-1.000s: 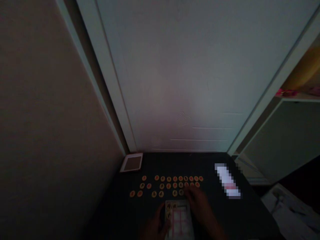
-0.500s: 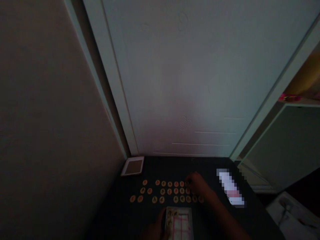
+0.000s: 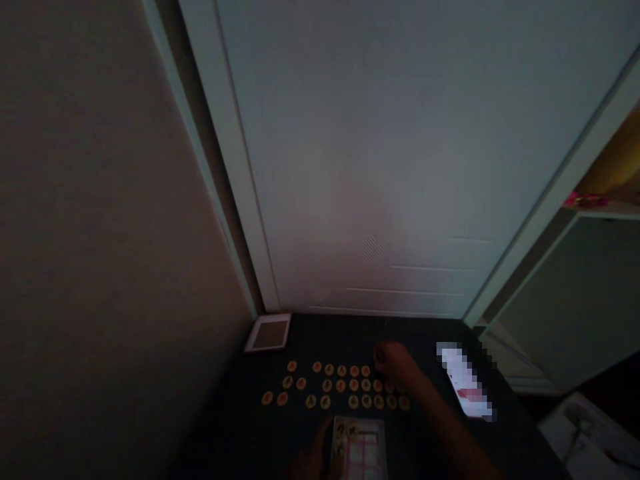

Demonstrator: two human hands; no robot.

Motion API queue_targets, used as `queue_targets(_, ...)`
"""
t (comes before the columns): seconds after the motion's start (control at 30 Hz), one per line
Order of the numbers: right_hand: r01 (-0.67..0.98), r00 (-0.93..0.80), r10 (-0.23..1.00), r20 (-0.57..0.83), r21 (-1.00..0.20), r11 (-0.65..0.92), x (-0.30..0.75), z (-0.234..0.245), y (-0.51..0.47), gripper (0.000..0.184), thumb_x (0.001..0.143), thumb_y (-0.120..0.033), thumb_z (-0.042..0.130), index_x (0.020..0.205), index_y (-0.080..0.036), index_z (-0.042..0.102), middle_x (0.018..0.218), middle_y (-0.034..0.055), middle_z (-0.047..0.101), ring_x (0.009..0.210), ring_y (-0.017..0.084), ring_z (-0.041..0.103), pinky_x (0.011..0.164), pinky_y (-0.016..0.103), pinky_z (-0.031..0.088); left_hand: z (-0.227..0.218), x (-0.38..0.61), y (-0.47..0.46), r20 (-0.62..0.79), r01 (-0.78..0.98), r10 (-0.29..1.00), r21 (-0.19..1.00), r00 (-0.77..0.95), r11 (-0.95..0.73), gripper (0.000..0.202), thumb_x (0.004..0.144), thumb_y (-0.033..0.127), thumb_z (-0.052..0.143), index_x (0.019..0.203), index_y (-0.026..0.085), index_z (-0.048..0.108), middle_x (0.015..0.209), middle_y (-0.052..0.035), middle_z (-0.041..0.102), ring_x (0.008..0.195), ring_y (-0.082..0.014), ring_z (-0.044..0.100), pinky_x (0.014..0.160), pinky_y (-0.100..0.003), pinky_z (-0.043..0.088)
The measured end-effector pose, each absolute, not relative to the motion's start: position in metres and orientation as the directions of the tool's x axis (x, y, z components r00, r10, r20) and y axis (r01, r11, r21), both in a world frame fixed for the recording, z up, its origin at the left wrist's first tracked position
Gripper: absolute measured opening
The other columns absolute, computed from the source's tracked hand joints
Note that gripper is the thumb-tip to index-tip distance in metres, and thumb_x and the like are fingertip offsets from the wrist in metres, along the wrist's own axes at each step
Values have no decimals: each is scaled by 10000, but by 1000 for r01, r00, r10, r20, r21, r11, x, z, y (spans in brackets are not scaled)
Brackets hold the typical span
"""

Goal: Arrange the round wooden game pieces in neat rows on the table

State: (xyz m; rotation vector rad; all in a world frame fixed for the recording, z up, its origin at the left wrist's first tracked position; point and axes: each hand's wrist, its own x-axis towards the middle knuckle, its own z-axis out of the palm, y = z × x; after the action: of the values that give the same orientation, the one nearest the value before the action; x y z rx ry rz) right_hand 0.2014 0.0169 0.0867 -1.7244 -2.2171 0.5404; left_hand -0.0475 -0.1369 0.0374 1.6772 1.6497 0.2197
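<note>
The scene is very dim. Several small round orange discs (image 3: 341,386) lie in rows on a dark table (image 3: 240,427). My right hand (image 3: 395,365) reaches over the right end of the far row, fingers curled down onto the discs; I cannot make out if one is pinched. My left hand (image 3: 313,457) rests at the bottom edge against the left side of a white card with a pink grid (image 3: 361,450), which carries a few discs at its top left corner.
A small white-framed brown tray (image 3: 269,333) sits at the table's far left corner. A blurred white object (image 3: 465,381) lies to the right. A white door (image 3: 380,153) and wall stand behind; a shelf unit (image 3: 575,280) is at right.
My right hand moved from near the card forward to the right end of the far disc row. The view tilted slightly. The left hand stayed by the card.
</note>
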Motion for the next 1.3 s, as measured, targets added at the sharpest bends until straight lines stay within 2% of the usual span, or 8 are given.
queue_targets(0.17, 790, -246, 966, 77, -562, 246, 208, 99, -14, 258, 826, -176, 611, 1054, -202, 729, 1015, 64, 739, 881, 169, 688, 774, 230, 492, 38, -46, -134, -402, 837, 900, 541, 169, 84, 689, 931, 493, 412, 1540, 194, 291, 1039, -146, 781, 920, -317, 747, 784, -380, 520)
queue_targets(0.27, 688, -227, 967, 115, -683, 243, 209, 94, -52, 195, 821, -231, 630, 983, -204, 734, 866, 38, 728, 753, 167, 679, 674, 237, 511, 35, -44, -133, -397, 846, 902, 527, 168, 75, 664, 942, 483, 395, 1538, 207, 298, 1088, -142, 774, 948, -314, 744, 813, -382, 517)
queue_targets(0.33, 575, -185, 975, 120, -792, 206, 207, 86, -78, 181, 823, -268, 630, 959, -198, 726, 895, 50, 730, 779, 182, 680, 701, 259, 520, 33, -44, -134, -386, 849, 906, 526, 175, 60, 643, 950, 451, 389, 1540, 215, 291, 1101, -134, 772, 968, -306, 740, 827, -375, 514)
queue_targets(0.57, 289, -131, 984, -120, -954, -78, 193, 59, -131, 285, 801, -463, 679, 891, -193, 698, 813, 36, 736, 752, 194, 682, 678, 258, 519, 39, -46, -138, -304, 841, 944, 538, 125, 62, 603, 960, 424, 396, 1521, 214, 321, 1037, -103, 770, 972, -278, 723, 817, -346, 502)
queue_targets(0.7, 190, -123, 978, -167, -972, -142, 185, 54, -136, 434, 753, -598, 705, 875, -182, 720, 825, 59, 756, 783, 228, 702, 690, 279, 534, 53, -41, -137, -192, 753, 972, 657, 135, 26, 502, 956, 401, 435, 1425, 225, 465, 899, -35, 768, 831, -211, 724, 743, -267, 503)
queue_targets(0.87, 86, -163, 980, -113, -991, -100, 175, 51, -136, 535, 782, -667, 653, 1025, -196, 730, 967, 100, 784, 921, 279, 730, 808, 348, 557, 66, -20, -135, -101, 502, 971, 864, 218, -22, 362, 919, 394, 523, 1215, 231, 650, 1048, -49, 779, 924, -198, 720, 810, -245, 535)
queue_targets(1.13, 136, -161, 986, -30, -991, -8, 167, 46, -139, 583, 788, -722, 602, 1053, -222, 742, 1058, 113, 779, 1000, 298, 730, 871, 377, 572, 57, 1, -128, -81, 261, 964, 965, 254, 12, 345, 865, 481, 600, 1028, 198, 715, 967, -72, 800, 912, -225, 737, 821, -281, 562)
queue_targets(1.3, 427, -192, 948, 255, -848, 315, 171, 13, -134, 324, 888, -463, 602, 1117, -264, 717, 980, 91, 777, 821, 228, 753, 721, 297, 604, 51, 1, -124, -106, 262, 968, 964, 227, 44, 449, 841, 589, 582, 958, 182, 734, 942, -90, 801, 881, -239, 742, 790, -293, 567)
